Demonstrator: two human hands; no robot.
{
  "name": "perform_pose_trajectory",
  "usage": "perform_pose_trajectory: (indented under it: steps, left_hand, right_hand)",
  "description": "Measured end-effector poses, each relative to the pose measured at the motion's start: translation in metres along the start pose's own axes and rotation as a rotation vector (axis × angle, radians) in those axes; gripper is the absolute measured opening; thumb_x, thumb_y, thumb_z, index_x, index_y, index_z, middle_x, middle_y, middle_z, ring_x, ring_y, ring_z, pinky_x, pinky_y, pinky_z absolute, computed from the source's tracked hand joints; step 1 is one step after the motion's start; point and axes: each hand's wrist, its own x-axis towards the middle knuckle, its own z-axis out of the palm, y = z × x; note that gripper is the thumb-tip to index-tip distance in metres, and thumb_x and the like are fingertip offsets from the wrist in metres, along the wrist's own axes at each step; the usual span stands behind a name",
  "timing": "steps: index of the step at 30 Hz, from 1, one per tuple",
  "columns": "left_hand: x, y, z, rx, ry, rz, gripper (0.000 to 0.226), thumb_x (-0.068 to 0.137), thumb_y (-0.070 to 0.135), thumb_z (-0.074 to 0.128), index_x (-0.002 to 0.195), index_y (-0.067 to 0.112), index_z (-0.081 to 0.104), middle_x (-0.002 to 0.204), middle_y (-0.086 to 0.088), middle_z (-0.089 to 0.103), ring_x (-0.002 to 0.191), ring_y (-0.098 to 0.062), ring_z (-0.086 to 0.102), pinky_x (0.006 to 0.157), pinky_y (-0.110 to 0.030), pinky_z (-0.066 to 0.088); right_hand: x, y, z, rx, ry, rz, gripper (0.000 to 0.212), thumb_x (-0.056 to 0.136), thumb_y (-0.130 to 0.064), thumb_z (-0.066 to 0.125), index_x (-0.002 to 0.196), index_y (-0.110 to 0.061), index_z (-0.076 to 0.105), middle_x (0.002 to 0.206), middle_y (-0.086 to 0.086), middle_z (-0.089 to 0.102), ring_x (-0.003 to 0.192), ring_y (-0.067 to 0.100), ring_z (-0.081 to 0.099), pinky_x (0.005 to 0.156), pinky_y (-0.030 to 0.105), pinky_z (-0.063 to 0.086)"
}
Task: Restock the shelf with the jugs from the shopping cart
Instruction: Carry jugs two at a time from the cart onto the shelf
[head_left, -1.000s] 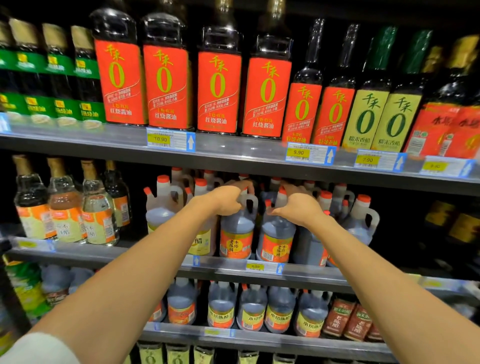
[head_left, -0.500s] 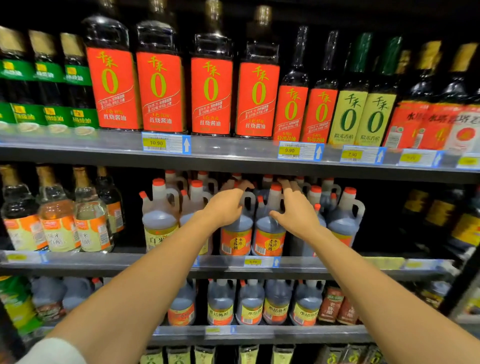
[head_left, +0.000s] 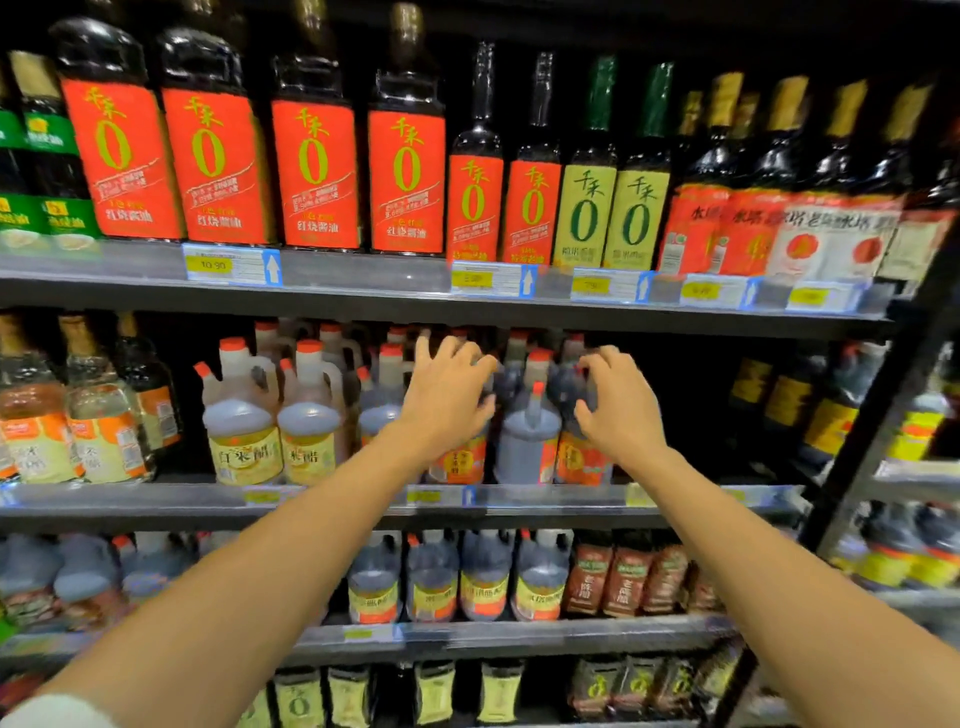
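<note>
I see grey metal shelf (head_left: 467, 512) edges with a dull sheen, fronted by clear glossy plastic strips holding paper price tags (head_left: 231, 265). The jugs (head_left: 527, 441) look like translucent, matt plastic with smooth orange-red caps and glossy printed labels. Above them, dark glass-like bottles (head_left: 311, 156) shine at the shoulders, wrapped in matt red labels. Brown pouches (head_left: 623, 577) on the lower tier appear softly glossy.

Above you stand tall dark bottles with red-orange labels (head_left: 311, 171), beside two dark bottles with yellow-green labels (head_left: 608, 213), and brown foil pouches (head_left: 623, 582) sit lower right.
</note>
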Motion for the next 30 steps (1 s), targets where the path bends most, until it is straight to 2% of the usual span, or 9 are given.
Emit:
perform_pose_trajectory:
  steps: [2,6,11,17,20,23,25,28,30]
  left_hand:
    - [0.014,0.022,0.0,0.033,-0.057,-0.068,0.041,0.086,0.05,0.057,0.117,0.023,0.06,0.117,-0.002,0.06,0.114,-0.028,0.049,0.108,-0.057,0.024]
    - [0.038,0.056,0.0,0.127,-0.128,-0.194,0.051,0.086,0.062,0.05,0.115,0.02,0.058,0.114,-0.005,0.063,0.113,-0.029,0.051,0.104,-0.052,0.027]
    - [0.061,0.079,0.001,0.129,-0.208,-0.301,0.049,0.088,0.06,0.053,0.108,0.015,0.058,0.103,-0.007,0.067,0.104,-0.03,0.059,0.102,-0.049,0.032]
    - [0.073,0.084,0.011,0.116,-0.276,-0.334,0.037,0.092,0.047,0.058,0.103,0.012,0.06,0.1,-0.008,0.066,0.097,-0.029,0.063,0.081,-0.037,0.044]
    - [0.079,0.078,0.012,0.047,-0.307,-0.338,0.033,0.092,0.032,0.061,0.116,0.009,0.057,0.112,-0.014,0.064,0.104,-0.032,0.061,0.08,-0.038,0.047]
    - [0.084,0.062,0.014,-0.15,-0.397,-0.32,0.061,0.092,0.032,0.064,0.142,0.012,0.037,0.126,-0.019,0.055,0.117,-0.037,0.052,0.09,-0.042,0.046]
    - [0.085,0.05,0.019,-0.23,-0.425,-0.289,0.073,0.091,0.035,0.065,0.15,0.015,0.027,0.131,-0.02,0.052,0.121,-0.038,0.048,0.091,-0.041,0.044]
    - [0.084,0.044,0.021,-0.262,-0.443,-0.241,0.076,0.091,0.037,0.062,0.152,0.017,0.022,0.128,-0.019,0.055,0.118,-0.036,0.05,0.082,-0.036,0.044]
    - [0.084,0.048,0.02,-0.262,-0.448,-0.254,0.073,0.092,0.039,0.06,0.151,0.014,0.025,0.121,-0.018,0.058,0.112,-0.035,0.055,0.075,-0.033,0.041]
  right_hand:
    - [-0.001,0.018,-0.004,-0.022,-0.023,0.015,0.046,0.078,-0.017,0.074,0.119,-0.005,0.056,0.124,0.012,0.05,0.113,0.033,0.05,0.09,0.042,0.049]
    - [0.007,0.047,-0.011,0.003,-0.032,0.043,0.051,0.079,-0.021,0.073,0.123,-0.006,0.052,0.123,0.012,0.046,0.115,0.033,0.048,0.085,0.042,0.051]
    - [0.015,0.062,-0.011,0.069,-0.113,0.106,0.056,0.084,-0.027,0.072,0.131,-0.01,0.046,0.131,0.01,0.045,0.123,0.028,0.045,0.082,0.038,0.049]
    - [0.015,0.066,0.004,0.129,-0.218,0.131,0.059,0.084,-0.029,0.073,0.132,-0.01,0.045,0.13,0.011,0.049,0.121,0.03,0.05,0.083,0.04,0.05]
    - [0.016,0.063,0.008,0.13,-0.24,0.141,0.058,0.085,-0.03,0.072,0.131,-0.008,0.044,0.128,0.012,0.051,0.118,0.031,0.053,0.083,0.04,0.05]
    - [0.021,0.06,0.011,0.135,-0.267,0.17,0.053,0.085,-0.032,0.072,0.125,-0.008,0.046,0.122,0.012,0.056,0.111,0.032,0.057,0.078,0.039,0.05]
    - [0.028,0.056,0.013,0.156,-0.28,0.199,0.048,0.085,-0.034,0.072,0.118,-0.007,0.048,0.113,0.013,0.06,0.101,0.032,0.061,0.07,0.037,0.048]
    - [0.04,0.051,0.017,0.199,-0.324,0.264,0.039,0.087,-0.035,0.07,0.102,-0.008,0.046,0.107,0.015,0.063,0.091,0.032,0.062,0.064,0.033,0.043]
    - [0.046,0.051,0.018,0.222,-0.333,0.306,0.041,0.086,-0.038,0.07,0.102,-0.008,0.047,0.111,0.017,0.062,0.097,0.034,0.063,0.066,0.032,0.043]
